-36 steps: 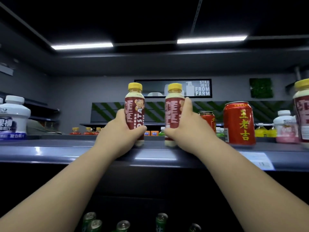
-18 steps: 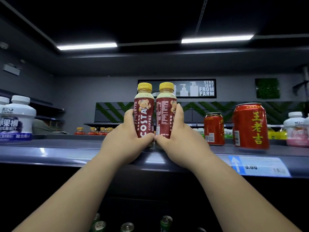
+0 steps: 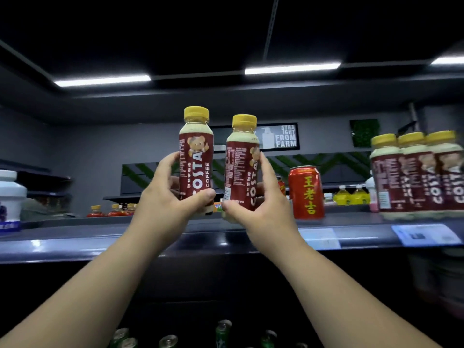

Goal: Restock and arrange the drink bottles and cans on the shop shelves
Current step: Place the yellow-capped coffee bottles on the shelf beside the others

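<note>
Two Costa coffee bottles with dark red labels and yellow caps are held above the grey top shelf (image 3: 75, 244). My left hand (image 3: 165, 204) grips the left Costa bottle (image 3: 196, 151), raised clear of the shelf and upright. In my right hand (image 3: 263, 212) is the right Costa bottle (image 3: 242, 162), gripped low on its body and a little lower than the other. A small gap separates the two bottles. Their bases are hidden behind my thumbs.
A red herbal-tea can (image 3: 305, 192) stands on the shelf just right of my right hand. Three more Costa bottles (image 3: 416, 172) stand in a row at the far right. A white bottle (image 3: 10, 197) sits far left. Green cans (image 3: 222, 332) show on a lower shelf.
Both bottles have risen off the shelf and moved slightly apart, the left one higher. The view has shifted so the row of Costa bottles at the right came into sight.
</note>
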Demonstrator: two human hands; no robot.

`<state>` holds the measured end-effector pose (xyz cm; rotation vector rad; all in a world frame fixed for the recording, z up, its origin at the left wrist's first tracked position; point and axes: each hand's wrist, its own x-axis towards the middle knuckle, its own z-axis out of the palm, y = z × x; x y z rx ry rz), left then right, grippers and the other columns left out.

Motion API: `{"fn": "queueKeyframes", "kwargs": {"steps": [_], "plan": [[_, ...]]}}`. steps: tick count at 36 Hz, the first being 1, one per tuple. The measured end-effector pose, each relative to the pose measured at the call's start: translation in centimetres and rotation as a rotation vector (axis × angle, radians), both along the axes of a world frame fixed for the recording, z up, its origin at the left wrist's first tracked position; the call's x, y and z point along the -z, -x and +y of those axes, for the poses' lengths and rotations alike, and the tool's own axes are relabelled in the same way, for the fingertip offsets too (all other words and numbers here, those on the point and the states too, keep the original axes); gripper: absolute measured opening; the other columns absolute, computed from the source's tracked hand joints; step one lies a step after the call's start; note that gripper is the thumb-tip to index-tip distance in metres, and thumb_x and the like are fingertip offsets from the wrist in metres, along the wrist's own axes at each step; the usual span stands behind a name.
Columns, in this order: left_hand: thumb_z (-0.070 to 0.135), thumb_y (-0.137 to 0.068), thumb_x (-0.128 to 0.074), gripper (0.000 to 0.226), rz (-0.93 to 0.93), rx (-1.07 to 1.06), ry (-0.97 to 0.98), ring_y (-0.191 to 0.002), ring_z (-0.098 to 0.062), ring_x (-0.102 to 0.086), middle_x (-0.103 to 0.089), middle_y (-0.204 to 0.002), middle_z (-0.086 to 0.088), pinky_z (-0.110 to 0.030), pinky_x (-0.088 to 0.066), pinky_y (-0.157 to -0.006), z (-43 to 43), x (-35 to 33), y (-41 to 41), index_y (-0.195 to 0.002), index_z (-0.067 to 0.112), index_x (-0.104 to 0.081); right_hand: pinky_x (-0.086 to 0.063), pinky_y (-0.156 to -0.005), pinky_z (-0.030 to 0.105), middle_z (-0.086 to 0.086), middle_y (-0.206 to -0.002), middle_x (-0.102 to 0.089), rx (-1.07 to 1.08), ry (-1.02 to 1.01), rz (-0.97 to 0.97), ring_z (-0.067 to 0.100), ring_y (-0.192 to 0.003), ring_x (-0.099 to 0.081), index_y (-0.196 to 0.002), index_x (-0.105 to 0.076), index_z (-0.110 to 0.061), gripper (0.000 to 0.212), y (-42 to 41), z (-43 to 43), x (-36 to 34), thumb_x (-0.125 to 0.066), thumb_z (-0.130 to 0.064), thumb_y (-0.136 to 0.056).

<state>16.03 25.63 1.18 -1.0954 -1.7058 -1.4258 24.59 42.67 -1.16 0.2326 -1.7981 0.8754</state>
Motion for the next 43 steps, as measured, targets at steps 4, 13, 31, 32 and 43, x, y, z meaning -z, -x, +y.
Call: {"fn": "queueKeyframes", "kwargs": {"steps": [4,13,31,32,43], "plan": [[0.046,-0.067,-0.084,0.092,0.012,0.053,0.035,-0.099,-0.007,-0.065,-0.061,-0.113,0.015,-0.041,-0.058,-0.087,2.7,0.3,-3.9,-0.141,0.047,-0.029,-0.057,-0.092,0.037,-0.027,-0.122,-0.058,0.012,0.026,0.0,0.001,-0.107,-0.063,-0.147,-0.017,-0.061,0.103,-4.6,2.5,0.3,-0.084,-0.04,-0.071],[0.042,-0.065,-0.088,0.092,-0.049,0.189,0.102,-0.096,0.0,-0.063,-0.058,-0.11,0.025,-0.034,-0.053,-0.089,14.5,2.2,-14.7,-0.139,0.044,-0.033,-0.052,-0.092,0.025,-0.031,-0.119,-0.059,0.286,-0.078,-0.106,-0.009,-0.105,-0.06,-0.145,-0.012,-0.063,0.103,-21.2,11.6,1.5,-0.082,-0.048,-0.072],[0.041,-0.068,-0.086,0.092,-0.077,0.478,0.19,-0.09,0.001,-0.06,-0.061,-0.103,0.019,-0.03,-0.047,-0.082,39.3,5.0,-37.9,-0.142,0.034,-0.033,-0.045,-0.07,0.011,-0.037,-0.101,-0.051,0.764,0.019,-0.265,-0.022,-0.085,-0.053,-0.15,-0.009,-0.057,0.103,-51.1,29.1,4.1,-0.081,-0.047,-0.078],[0.042,-0.068,-0.086,0.092,-0.086,0.478,0.192,-0.092,-0.003,-0.062,-0.064,-0.106,0.015,-0.032,-0.05,-0.083,40.3,4.9,-38.1,-0.142,0.036,-0.033,-0.043,-0.07,0.011,-0.036,-0.101,-0.051,0.764,0.029,-0.262,-0.022,-0.085,-0.053,-0.15,-0.009,-0.057,0.102,-51.5,29.7,4.2,-0.081,-0.046,-0.078],[0.041,-0.074,-0.082,0.087,-0.032,0.384,0.108,-0.102,-0.017,-0.061,-0.058,-0.112,0.011,-0.037,-0.048,-0.088,47.4,2.4,-34.6,-0.142,0.033,-0.028,-0.052,-0.082,0.022,-0.04,-0.095,-0.053,0.712,0.017,-0.204,-0.016,-0.092,-0.059,-0.145,-0.013,-0.062,0.099,-48.9,37.3,4.1,-0.082,-0.042,-0.077]]}}
